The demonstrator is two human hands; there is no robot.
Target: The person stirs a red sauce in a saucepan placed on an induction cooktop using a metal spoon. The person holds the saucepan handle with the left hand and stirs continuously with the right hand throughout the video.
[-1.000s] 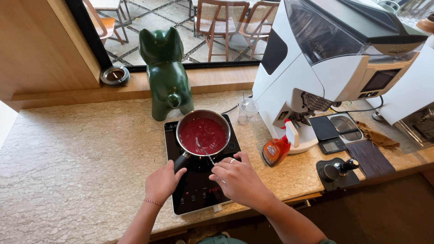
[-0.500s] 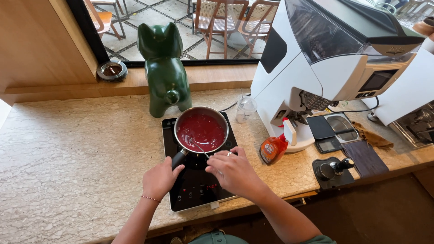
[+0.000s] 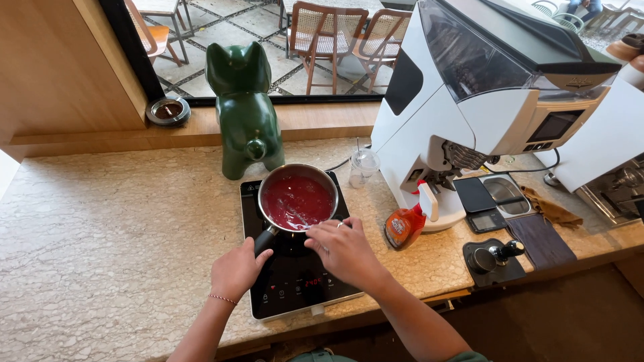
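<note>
Both hands worked one saucepan [image 3: 298, 199] on the black cooktop [image 3: 295, 281], handle pointing toward seven o'clock. Left hand [image 3: 236, 270] gripped the handle; right hand [image 3: 343, 249] apparently pinched a stirrer at five o'clock.

Saucepan [image 3: 298, 199]: polished metal, shiny rim; dark matt handle; glossy red liquid inside.
Induction hob [image 3: 295, 281]: smooth black glass, reflective.
Countertop [image 3: 107, 234]: pale speckled stone, smooth, low sheen.
Animal figure [image 3: 245, 110]: deep green, glossy glaze, ceramic by its look.
Coffee grinder [image 3: 469, 107]: white and black plastic, smooth, with a tinted clear hopper.
Cup [image 3: 363, 166]: clear plastic.
Window ledge [image 3: 322, 121]: matt wood.
Cloth [image 3: 551, 209]: brown, crumpled fabric.
</note>
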